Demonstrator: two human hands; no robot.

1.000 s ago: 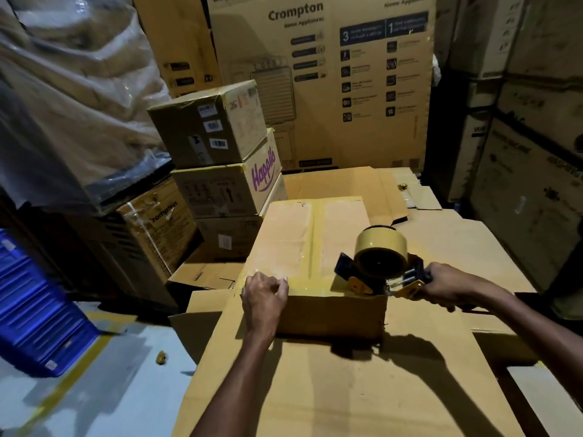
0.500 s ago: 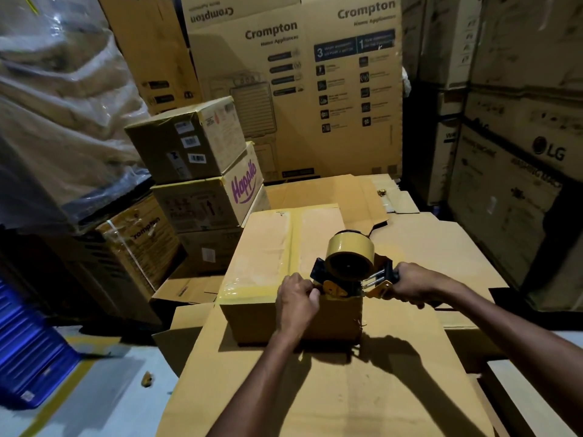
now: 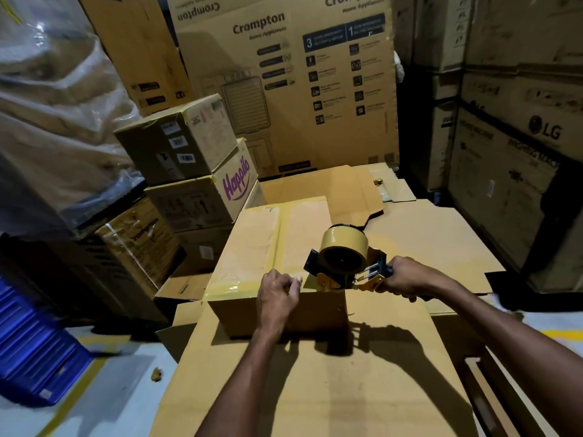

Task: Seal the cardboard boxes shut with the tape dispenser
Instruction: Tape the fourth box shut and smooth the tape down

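A box (image 3: 310, 305) is gripped at its near edge by the left hand (image 3: 277, 294), while the dispenser (image 3: 344, 263), clasped in the right hand (image 3: 407, 279), is set on that edge. Tape (image 3: 249, 257) is seen across the top's left; the right seems undone.

I see my left hand (image 3: 276, 294) gripping the near top edge of the cardboard box (image 3: 277, 244), which sits by the left edge of the flattened cardboard sheet (image 3: 315, 389). My right hand (image 3: 407, 277) grips the handle of the tape dispenser (image 3: 344, 263), whose front end touches the box's near right corner. Glossy tape covers the box top. Stacked cartons (image 3: 195, 197) stand beyond the sheet's left edge.
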